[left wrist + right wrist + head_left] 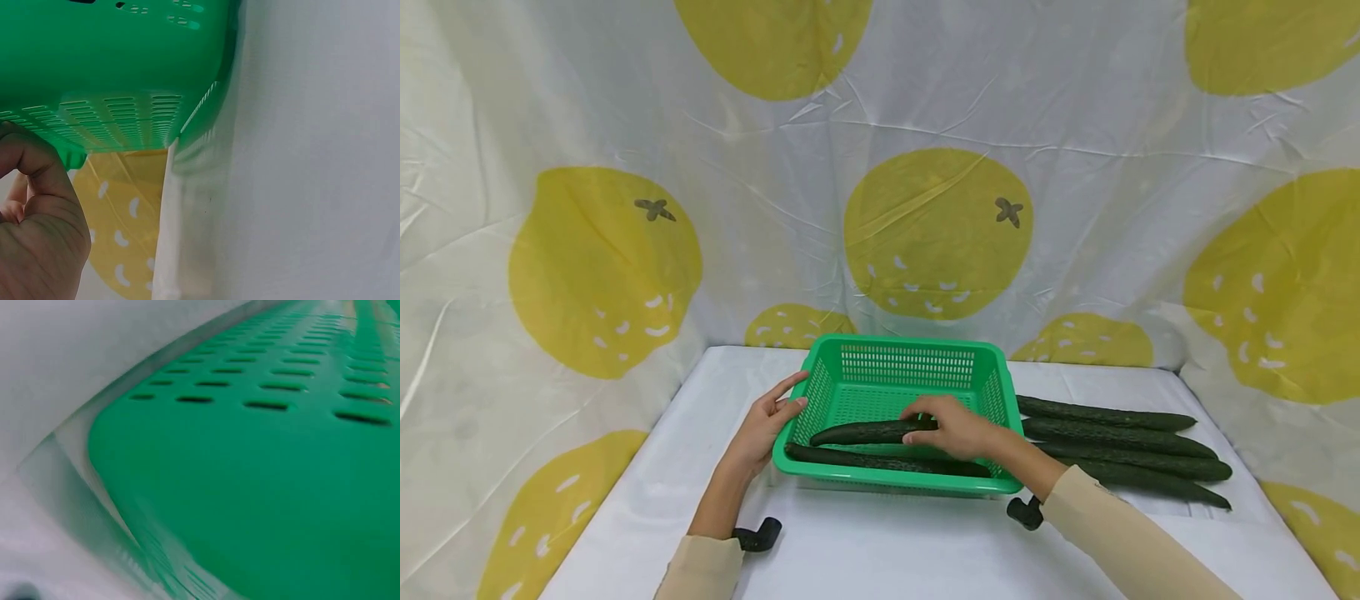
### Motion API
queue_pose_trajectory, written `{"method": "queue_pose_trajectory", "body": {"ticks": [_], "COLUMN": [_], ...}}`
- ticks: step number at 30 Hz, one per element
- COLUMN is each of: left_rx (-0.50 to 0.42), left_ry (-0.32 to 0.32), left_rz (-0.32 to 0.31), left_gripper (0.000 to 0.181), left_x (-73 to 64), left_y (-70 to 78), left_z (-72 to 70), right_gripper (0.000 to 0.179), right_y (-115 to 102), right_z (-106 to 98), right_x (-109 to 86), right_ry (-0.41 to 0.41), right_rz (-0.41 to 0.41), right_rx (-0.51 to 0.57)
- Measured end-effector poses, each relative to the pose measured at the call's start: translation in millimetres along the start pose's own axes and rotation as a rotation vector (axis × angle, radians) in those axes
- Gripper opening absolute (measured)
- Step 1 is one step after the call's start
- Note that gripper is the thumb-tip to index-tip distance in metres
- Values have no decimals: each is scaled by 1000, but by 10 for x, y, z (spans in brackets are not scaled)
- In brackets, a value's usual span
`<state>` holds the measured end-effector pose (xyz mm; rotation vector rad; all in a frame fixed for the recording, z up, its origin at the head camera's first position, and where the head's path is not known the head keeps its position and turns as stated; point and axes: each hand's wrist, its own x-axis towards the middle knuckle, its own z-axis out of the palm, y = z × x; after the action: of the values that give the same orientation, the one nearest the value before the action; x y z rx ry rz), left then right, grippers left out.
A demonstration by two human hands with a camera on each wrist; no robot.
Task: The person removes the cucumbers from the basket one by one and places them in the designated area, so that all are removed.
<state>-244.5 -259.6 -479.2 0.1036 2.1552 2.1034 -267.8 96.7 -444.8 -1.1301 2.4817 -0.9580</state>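
Note:
My right hand [958, 429] reaches over the near right part of a green plastic basket [917, 482] and grips the right end of a dark green cucumber [857, 432] between thumb and fingers. This cucumber lies lengthwise inside. A second cucumber [887, 461] rests along the near wall, partly covered by the rim. On the left side, my left hand [763, 429] holds the basket's rim, its thumb over the edge. The left wrist view shows that hand's curled fingers [37, 169] against the slotted basket wall [119, 119]. Only the basket's outer wall [250, 462] fills the right wrist view; the right hand is hidden there.
Several long cucumbers [1120, 437] lie side by side to the right of the basket on the white-covered table [880, 550]. A white curtain with yellow lemon prints [940, 233] stands behind and at both sides. Black wrist mounts [760, 535] hang under the forearms.

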Motion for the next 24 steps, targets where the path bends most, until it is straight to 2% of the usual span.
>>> {"method": "queue_pose_trajectory", "body": {"ticks": [4,9,13,24], "left_rx": [-6,-4,-3,-10], "left_ry": [-4,-2,-3,0], "left_rz": [6,5,8,8], "left_gripper": [58,57,58,57], "left_x": [6,11,6,2], "left_y": [-15,-18,-14,-14], "left_z": [-10,-11,-9,1], "right_gripper": [39,40,39,37], "right_y": [-48,-161,-227,-253], "right_z": [-63,-142,-213,-418], "right_x": [-59,-139,-201,-364], "right_ry": [38,47,64,169], "right_rz": [12,32,11,-36], "right_rx": [9,25,48,26]}}
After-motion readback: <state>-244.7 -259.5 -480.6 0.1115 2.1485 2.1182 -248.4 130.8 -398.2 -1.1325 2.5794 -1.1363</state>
